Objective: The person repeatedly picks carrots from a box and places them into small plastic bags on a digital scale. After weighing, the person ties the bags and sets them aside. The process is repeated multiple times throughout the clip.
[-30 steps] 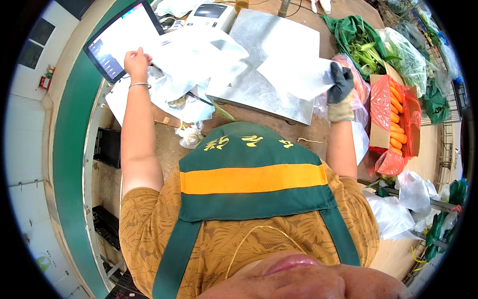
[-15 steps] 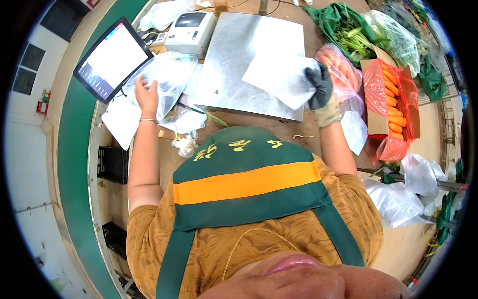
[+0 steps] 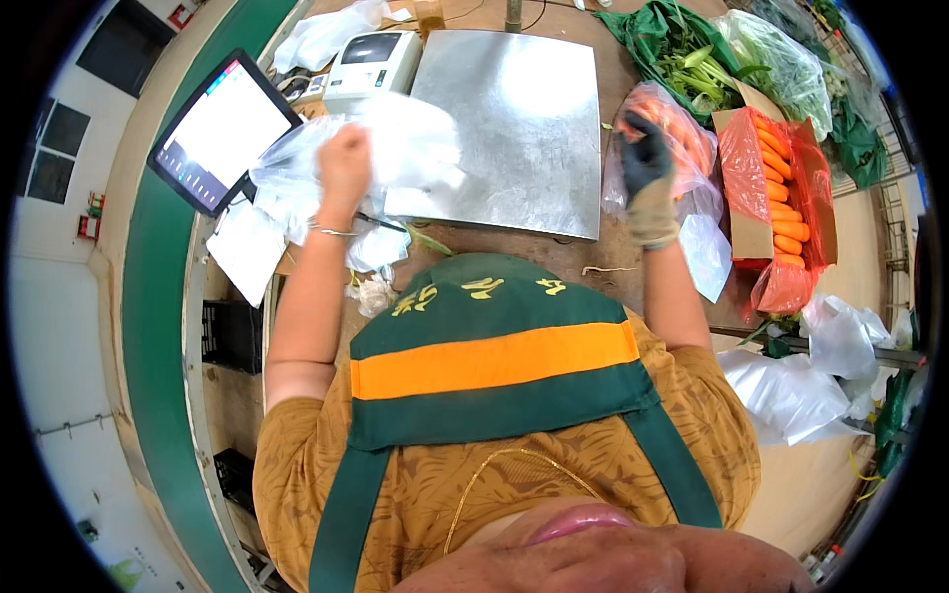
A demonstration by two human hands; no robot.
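Two hands work above a wooden counter. Left hand (image 3: 343, 161) — fingers clenched around a thin clear bag (image 3: 395, 148) over the steel scale plate (image 3: 514, 119). Gloved right hand (image 3: 645, 158), fingers curled, rests on a bag of carrots (image 3: 682, 148). That bag lies near the counter edge and might slide off; open room lies between the fingers, across the plate.

The person wears a short-sleeved mustard-brown top with a leafy pattern under a dark green apron (image 3: 494, 385). A broad orange band crosses the apron's chest, with yellow characters above it near the bib's top edge. The left hand (image 3: 343, 163) is bare, with a thin bangle (image 3: 334, 231) at the wrist. The right hand (image 3: 647, 163) wears a dark glove with a tan knit cuff.
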